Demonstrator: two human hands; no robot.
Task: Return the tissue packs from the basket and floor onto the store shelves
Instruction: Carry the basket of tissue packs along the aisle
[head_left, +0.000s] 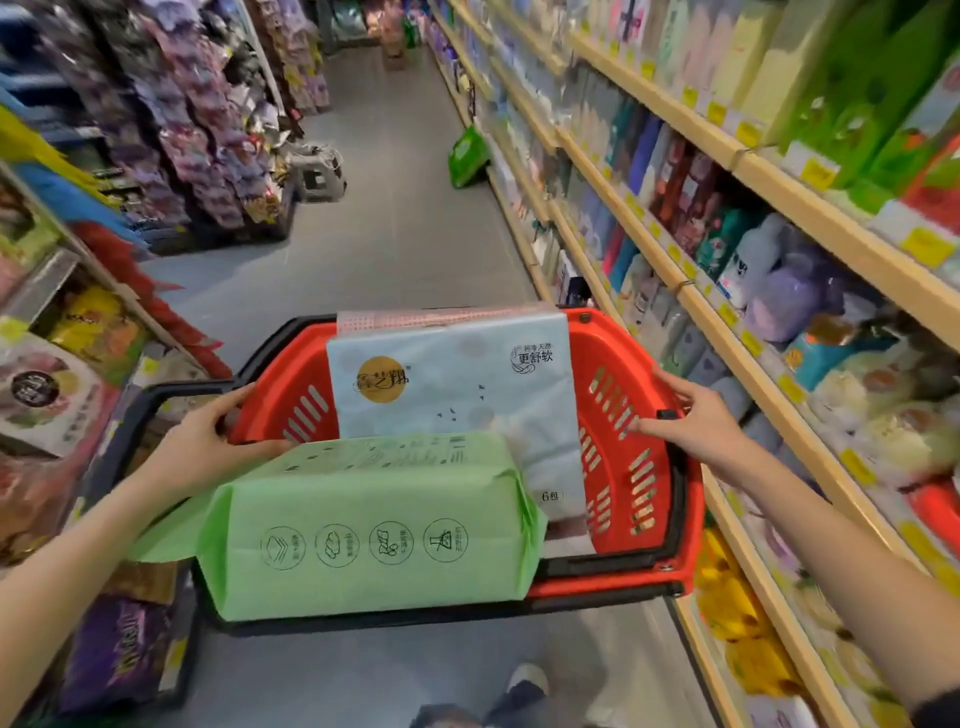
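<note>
a red basket (613, 358) is held up in the aisle. the left hand (205, 434) grips its left rim, fingers curled over the edge and thumb against a green tissue pack (374, 525) that lies across the near end of the basket and overhangs the rim. behind it a pale blue tissue pack (452, 384) stands upright inside the basket. the right hand (696, 421) rests on the right rim with its fingers fairly straight and spread, fingertips touching the inner wall. further down the floor (395, 223), another green pack (467, 156) leans against the shelves (652, 260) on the right
</note>
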